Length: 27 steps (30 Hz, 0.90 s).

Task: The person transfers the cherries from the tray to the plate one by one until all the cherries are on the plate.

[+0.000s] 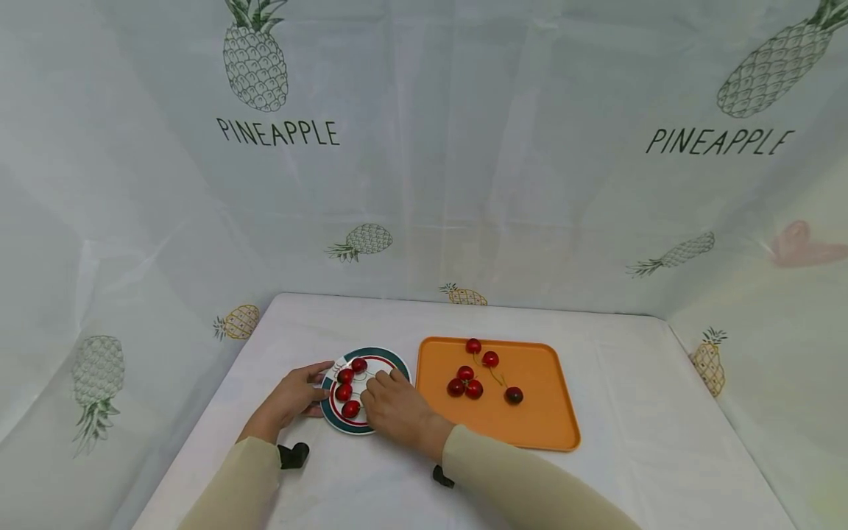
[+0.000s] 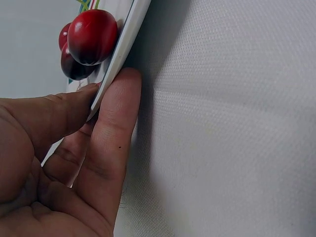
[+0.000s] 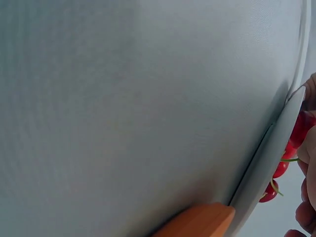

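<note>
A small round plate (image 1: 402, 362) with a green band and a red ring holds several red cherries (image 1: 343, 392) along its left side. My left hand (image 1: 294, 397) pinches the plate's left rim, thumb on top and fingers (image 2: 118, 108) underneath. One shiny cherry (image 2: 93, 37) sits just beyond that thumb. Over the plate's right half, my right hand (image 1: 399, 414) has its fingers curled in close to the front cherry (image 1: 351, 409). A green stem (image 3: 290, 160) runs to the fingertips in the right wrist view, where most of this hand falls outside the picture.
Right of the plate, nearly against it, lies an orange tray (image 1: 543, 397) bearing several more cherries (image 1: 466, 383), some with stems. Both stand on a white-covered table (image 1: 629, 412). Behind the table hangs a pineapple-printed curtain (image 1: 464, 184).
</note>
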Each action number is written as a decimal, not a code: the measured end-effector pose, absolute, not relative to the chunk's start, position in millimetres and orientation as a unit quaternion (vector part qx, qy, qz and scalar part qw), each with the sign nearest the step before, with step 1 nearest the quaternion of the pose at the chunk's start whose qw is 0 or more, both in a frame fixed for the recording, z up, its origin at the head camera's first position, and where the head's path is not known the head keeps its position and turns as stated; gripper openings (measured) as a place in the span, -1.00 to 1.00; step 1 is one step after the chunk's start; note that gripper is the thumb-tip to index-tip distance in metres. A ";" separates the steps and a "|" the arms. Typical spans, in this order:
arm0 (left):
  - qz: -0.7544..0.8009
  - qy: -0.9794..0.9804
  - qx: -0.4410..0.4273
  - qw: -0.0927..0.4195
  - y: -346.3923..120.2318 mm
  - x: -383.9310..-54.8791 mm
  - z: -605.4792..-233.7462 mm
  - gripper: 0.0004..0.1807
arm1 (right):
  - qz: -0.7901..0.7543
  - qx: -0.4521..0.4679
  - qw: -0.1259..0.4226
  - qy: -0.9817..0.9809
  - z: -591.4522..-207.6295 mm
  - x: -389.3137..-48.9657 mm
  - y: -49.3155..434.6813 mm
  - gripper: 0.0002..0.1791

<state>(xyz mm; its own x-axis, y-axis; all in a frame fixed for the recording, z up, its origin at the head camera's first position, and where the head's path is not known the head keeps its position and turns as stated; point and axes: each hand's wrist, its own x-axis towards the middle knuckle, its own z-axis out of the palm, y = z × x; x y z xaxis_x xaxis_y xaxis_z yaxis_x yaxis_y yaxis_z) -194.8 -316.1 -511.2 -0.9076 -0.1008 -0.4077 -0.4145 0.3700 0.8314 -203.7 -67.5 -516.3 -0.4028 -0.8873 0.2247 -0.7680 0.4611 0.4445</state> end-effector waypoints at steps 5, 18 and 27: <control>0.536 0.816 -0.160 0.145 -314.6 -193.5 -508.4 -0.25 | -0.143 0.497 0.215 -0.829 -516.9 -202.9 -70.7 -0.67; 0.527 0.821 -0.166 0.142 -313.6 -193.8 -509.7 -0.24 | -0.149 0.487 0.215 -0.833 -521.9 -201.9 -77.5 -0.66; 0.529 0.820 -0.165 0.142 -313.8 -194.2 -509.3 -0.25 | -0.142 0.487 0.197 -0.839 -522.9 -201.8 -80.4 -0.59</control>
